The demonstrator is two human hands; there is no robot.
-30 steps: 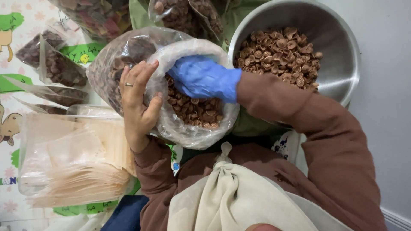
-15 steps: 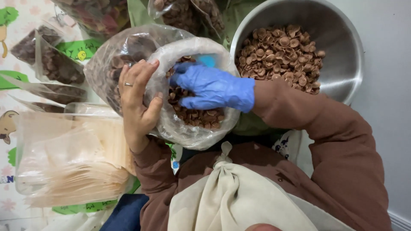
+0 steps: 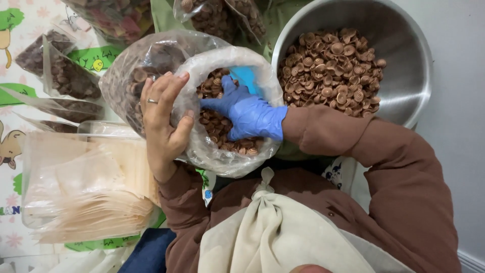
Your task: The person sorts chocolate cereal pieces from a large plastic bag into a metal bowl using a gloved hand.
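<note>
left hand (image 3: 162, 124), bare with a ring, was clamped on the rim of the clear bag (image 3: 212, 156), holding its mouth open just beside the steel bowl (image 3: 409, 76) of brown spiral snacks (image 3: 333, 65). right hand (image 3: 245, 112), in a blue glove, sat inside the bag on the snacks there, fingers loosely apart; whether it gripped any, could not tell. likely risk: thin film slipping from the left grip, the mouth sagging and pieces spilling onto the mat (image 3: 15, 40).

blue glove (image 3: 250, 114), brown spiral snacks (image 3: 333, 65), silver bowl (image 3: 404, 76).
</note>
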